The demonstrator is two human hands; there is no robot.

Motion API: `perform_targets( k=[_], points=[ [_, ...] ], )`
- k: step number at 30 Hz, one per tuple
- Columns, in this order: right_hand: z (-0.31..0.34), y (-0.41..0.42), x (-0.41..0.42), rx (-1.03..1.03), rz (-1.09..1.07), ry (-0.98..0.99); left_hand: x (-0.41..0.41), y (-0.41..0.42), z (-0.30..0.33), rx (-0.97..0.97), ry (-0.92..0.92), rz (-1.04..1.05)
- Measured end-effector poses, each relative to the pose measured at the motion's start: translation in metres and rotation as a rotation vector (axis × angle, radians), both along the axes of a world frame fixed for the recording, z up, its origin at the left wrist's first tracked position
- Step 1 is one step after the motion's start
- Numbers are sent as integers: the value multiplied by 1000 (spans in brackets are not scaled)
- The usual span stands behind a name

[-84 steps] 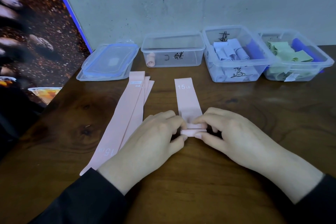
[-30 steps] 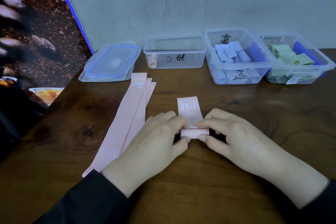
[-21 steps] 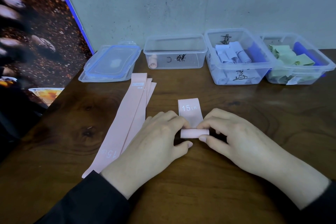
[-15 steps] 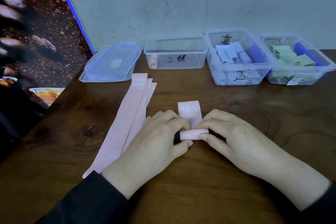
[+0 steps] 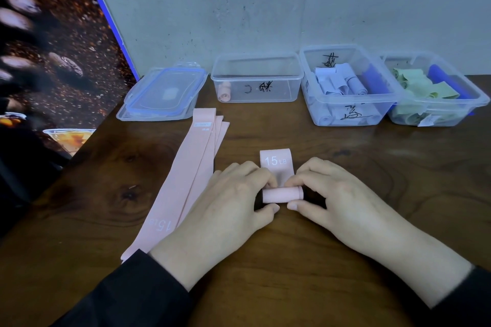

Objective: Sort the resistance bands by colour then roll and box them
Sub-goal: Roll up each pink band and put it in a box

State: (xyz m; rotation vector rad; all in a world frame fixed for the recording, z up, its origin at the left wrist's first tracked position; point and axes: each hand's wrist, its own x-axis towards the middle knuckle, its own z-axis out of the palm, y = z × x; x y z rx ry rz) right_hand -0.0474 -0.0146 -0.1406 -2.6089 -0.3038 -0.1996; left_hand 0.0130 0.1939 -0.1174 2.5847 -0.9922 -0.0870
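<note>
On the dark wooden table (image 5: 345,260) three clear plastic boxes stand along the wall: the green-band box (image 5: 475,99) and the pale-blue-band box (image 5: 308,79) look well filled, while the pink-band box (image 5: 256,64) holds a single rolled pink band (image 5: 224,91), with stacked clear lids with a blue seal (image 5: 164,93) beside it. A fan of flat pink bands (image 5: 191,175) waits unrolled, so the pink colour seems barely begun. The left hand (image 5: 225,210) and right hand (image 5: 342,202) pinch the nearly rolled pink 15 LB band (image 5: 281,194) between thumbs and fingertips at the table's middle.
</note>
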Motion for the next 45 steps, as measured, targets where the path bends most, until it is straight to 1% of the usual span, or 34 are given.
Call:
perform_targets(
  k=[6,12,20,25,33,36,41,45],
  points=[
    [0,0,-1,-24,22,-2,0,1,0,0,2,-5],
    [0,-1,0,10,7,-15,1,1,0,20,-12,-11],
    [-1,-1,-1,-20,11,-12,0,2,0,15,-9,-15],
    [1,-1,-1,-11,17,-21,0,3,1,-21,5,-10],
    [-1,1,1,-4,-18,-51,0,2,0,-37,-23,7],
    [-1,1,2,14,-48,-82,0,1,1,-85,-20,18],
    [-3,5,5,24,-91,-147,2,0,-2,-94,-63,50],
    [-3,8,9,12,-92,-186,3,-3,-5,-107,-150,65]
  ],
)
